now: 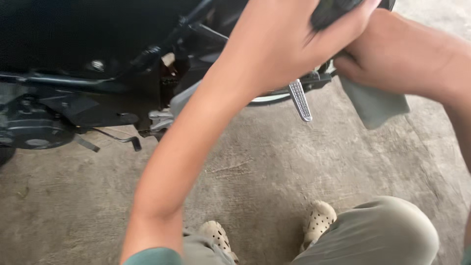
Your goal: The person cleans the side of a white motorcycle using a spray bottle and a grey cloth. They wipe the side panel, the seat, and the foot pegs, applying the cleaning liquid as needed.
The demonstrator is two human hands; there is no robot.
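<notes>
hands: 2 – left (289,44), right (392,49) | cloth: 1 (375,105) | footpeg: 1 (300,100) | shoes: 2 (216,235) | motorbike: 1 (73,64)

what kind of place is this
Probably a garage or covered parking spot where a motorcycle is being cleaned. A bare concrete floor lies under a black motorcycle with a metal footpeg, and the right hand holds a grey cloth.

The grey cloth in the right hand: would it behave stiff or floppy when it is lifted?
Probably floppy: the grey cloth hangs down limp below the right hand. It likely weighs little, since it looks thin. It should not roll or tip, as it drapes flat, and looks unlikely to break.
</notes>
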